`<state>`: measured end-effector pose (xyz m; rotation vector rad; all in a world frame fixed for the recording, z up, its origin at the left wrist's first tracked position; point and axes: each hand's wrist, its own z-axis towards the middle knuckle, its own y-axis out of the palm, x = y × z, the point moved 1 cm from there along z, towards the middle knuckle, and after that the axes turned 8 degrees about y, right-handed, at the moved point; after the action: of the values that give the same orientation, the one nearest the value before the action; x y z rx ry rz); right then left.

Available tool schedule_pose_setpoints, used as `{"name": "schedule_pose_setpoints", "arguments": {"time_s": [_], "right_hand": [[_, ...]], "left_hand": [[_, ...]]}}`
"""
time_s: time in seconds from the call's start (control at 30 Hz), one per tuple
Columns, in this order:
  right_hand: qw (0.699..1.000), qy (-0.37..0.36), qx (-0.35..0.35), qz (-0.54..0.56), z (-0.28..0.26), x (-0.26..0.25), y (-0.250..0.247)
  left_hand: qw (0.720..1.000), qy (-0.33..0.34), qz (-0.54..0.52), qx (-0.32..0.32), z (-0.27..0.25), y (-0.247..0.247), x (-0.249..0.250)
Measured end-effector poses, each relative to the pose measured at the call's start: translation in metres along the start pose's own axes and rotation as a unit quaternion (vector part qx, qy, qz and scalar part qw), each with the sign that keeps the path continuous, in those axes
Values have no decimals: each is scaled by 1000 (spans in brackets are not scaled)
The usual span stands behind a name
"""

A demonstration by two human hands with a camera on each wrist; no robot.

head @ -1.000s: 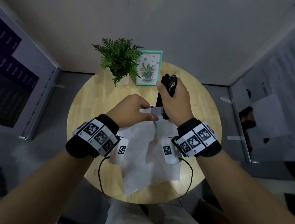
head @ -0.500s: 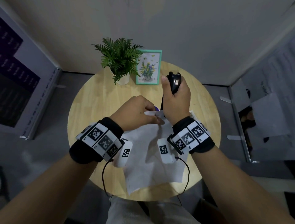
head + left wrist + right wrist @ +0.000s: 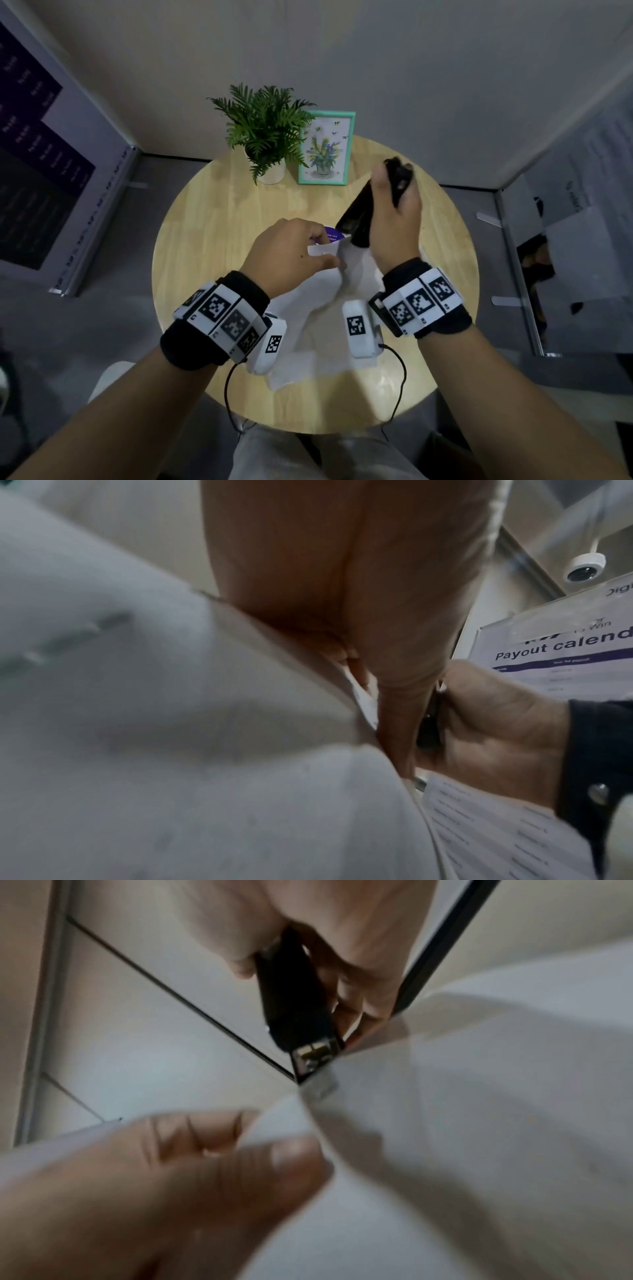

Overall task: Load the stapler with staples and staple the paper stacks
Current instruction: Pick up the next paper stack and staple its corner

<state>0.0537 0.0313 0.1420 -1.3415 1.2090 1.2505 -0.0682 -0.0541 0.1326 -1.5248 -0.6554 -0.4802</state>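
Observation:
My right hand [image 3: 394,219] grips a black stapler [image 3: 359,209] above the round table, its nose pointing down at the lifted corner of a white paper stack [image 3: 315,308]. The right wrist view shows the stapler [image 3: 294,1010] with its metal nose at the paper corner [image 3: 318,1089]. My left hand [image 3: 291,253] pinches that raised corner of the stack between thumb and fingers. In the left wrist view the paper [image 3: 171,723] fills the frame, with the right hand [image 3: 489,718] and a sliver of the stapler [image 3: 430,723] beside it.
A potted green plant [image 3: 263,130] and a teal-framed flower picture [image 3: 325,147] stand at the far side of the wooden table [image 3: 212,219]. A purple-printed item [image 3: 334,234] lies under the stapler. A printed sheet [image 3: 496,831] lies at the right.
My right hand has tilted the stapler and swung its top to the right, away from the paper corner. My left hand keeps pinching the corner in about the same place.

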Motion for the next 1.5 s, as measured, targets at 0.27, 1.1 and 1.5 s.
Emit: {"name": "schedule_pose_setpoints", "arguments": {"time_s": [0.27,1.1,1.5], "right_hand": [[986,162,17,37,-7,7,-27],[944,295,-9,151,-39,16,-8],[946,291,5,147,-40,14,-4]], "left_hand": [[970,56,156,176,-13,3,-13],[904,211,153,338,-31,44,-3],[908,204,160,328,-31,47,-6]]}}
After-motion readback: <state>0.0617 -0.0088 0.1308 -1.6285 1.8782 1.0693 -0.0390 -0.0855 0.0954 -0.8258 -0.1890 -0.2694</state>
